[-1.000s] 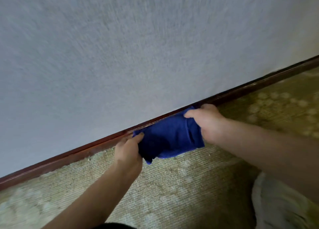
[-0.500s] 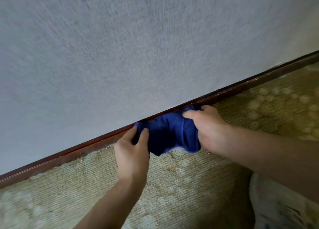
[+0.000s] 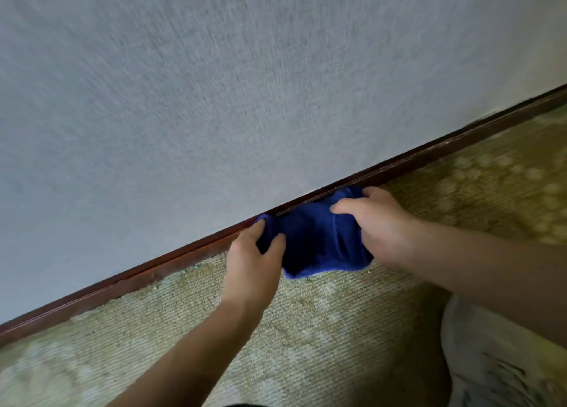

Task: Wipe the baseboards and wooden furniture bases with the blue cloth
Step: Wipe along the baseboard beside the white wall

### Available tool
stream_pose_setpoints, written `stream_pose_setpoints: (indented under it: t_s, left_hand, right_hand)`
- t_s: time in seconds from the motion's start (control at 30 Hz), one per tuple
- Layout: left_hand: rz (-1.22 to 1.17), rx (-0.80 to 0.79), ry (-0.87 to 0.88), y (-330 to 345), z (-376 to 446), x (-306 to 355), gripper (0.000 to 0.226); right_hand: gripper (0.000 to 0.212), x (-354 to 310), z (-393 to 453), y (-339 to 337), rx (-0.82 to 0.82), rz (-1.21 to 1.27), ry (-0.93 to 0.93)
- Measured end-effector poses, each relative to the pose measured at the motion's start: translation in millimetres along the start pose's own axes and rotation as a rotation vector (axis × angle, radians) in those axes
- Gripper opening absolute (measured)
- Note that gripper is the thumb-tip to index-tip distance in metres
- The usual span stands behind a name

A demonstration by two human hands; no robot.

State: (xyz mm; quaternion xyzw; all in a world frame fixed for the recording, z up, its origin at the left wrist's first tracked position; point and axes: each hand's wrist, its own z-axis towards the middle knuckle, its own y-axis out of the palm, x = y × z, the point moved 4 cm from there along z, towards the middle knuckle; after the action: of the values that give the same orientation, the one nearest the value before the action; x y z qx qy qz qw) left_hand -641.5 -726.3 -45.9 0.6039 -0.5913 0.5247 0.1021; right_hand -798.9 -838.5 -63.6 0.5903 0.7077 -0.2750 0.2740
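Gripping the blue cloth (image 3: 319, 244) bunched at the baseboard (image 3: 171, 262): left hand (image 3: 254, 262) and right hand (image 3: 380, 225) pinch opposite ends, cloth stretched along the baseboard's run.

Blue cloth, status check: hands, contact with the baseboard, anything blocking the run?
Left hand and right hand both grip the blue cloth. Cloth bunched against the baseboard, on the carpet. Nothing in the way along the board.

Textured grey wall (image 3: 214, 99) above patterned beige carpet (image 3: 322, 330); pale printed fabric (image 3: 497, 360) lower right.
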Motion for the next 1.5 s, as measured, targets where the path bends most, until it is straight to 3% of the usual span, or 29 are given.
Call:
stream_pose_setpoints:
  t_s: [0.1, 0.23, 0.4, 0.5, 0.6, 0.8, 0.9, 1.0, 1.07, 1.17, 1.23, 1.33, 1.5]
  left_hand:
    - [-0.003, 0.044, -0.011, -15, -6, -6, 0.014]
    - [0.063, 0.046, -0.038, -23, -6, -5, 0.019]
    - [0.126, -0.125, 0.036, 26, 1, 37, 0.031]
    - [-0.038, -0.210, -0.037, 46, 3, 52, 0.013]
    - [-0.117, -0.205, -0.099, 28, 1, 43, 0.015]
    - [-0.215, -0.127, -0.373, -32, 6, 15, 0.014]
    - [-0.179, -0.167, -0.425, -29, 6, 18, 0.012]
    - [-0.287, -0.216, -0.458, 2, 2, 33, 0.018]
    - [-0.359, -0.179, -0.480, 30, -5, 44, 0.018]
    - [-0.419, -0.141, -0.428, 69, -17, 49, 0.059]
    - [-0.559, -0.017, -0.442, 76, -23, 43, 0.064]
    - [-0.793, 0.160, -0.583, 66, -17, 19, 0.048]
    - [-0.923, 0.203, -0.776, 56, -11, -8, 0.044]
  right_hand:
    - [0.025, 2, -6, 12, -0.052, 0.091, -0.033]
    - [0.030, 22, -14, 44, -0.118, 0.161, 0.045]
    - [0.022, 14, 7, -13, 0.115, 0.310, 0.044]
    - [0.020, 2, 11, -32, 0.138, 0.380, 0.036]
    - [0.021, 6, 7, -11, 0.093, 0.356, 0.041]
    - [0.031, 20, -17, 48, -0.142, 0.318, 0.094]
    - [0.025, 18, -15, 45, -0.115, 0.292, 0.091]
    - [0.019, 14, -11, 25, -0.035, 0.293, 0.054]
    - [0.018, 8, -7, 5, 0.065, 0.290, -0.012]
    - [0.018, -3, -2, -18, 0.253, 0.079, -0.217]
    - [0.014, -7, -3, -17, 0.294, -0.080, -0.315]
    - [0.010, -4, -11, 3, 0.261, -0.203, -0.367]
    - [0.007, 5, -20, 40, 0.085, -0.294, -0.323]
